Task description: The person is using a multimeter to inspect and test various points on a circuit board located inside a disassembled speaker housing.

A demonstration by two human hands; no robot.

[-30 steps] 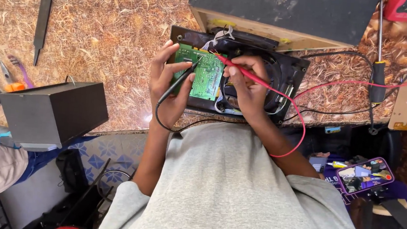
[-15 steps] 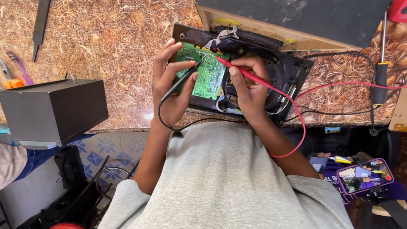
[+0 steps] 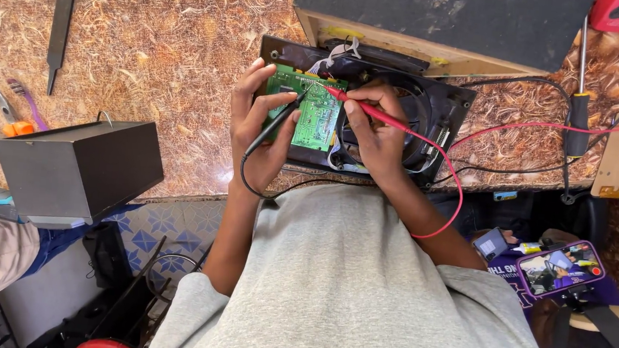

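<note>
While two probes touch, one board (image 3: 316, 112).

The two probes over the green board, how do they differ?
The red probe is in the right hand; the black probe is in the left hand. The red probe lies nearly level, tip pointing left; the black probe slants up to the right. The red lead loops right, the black lead curls below the left hand. Both tips meet at the top of the green board.

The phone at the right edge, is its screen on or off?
On: the phone lies face up, its screen lit with a colourful picture.
</note>
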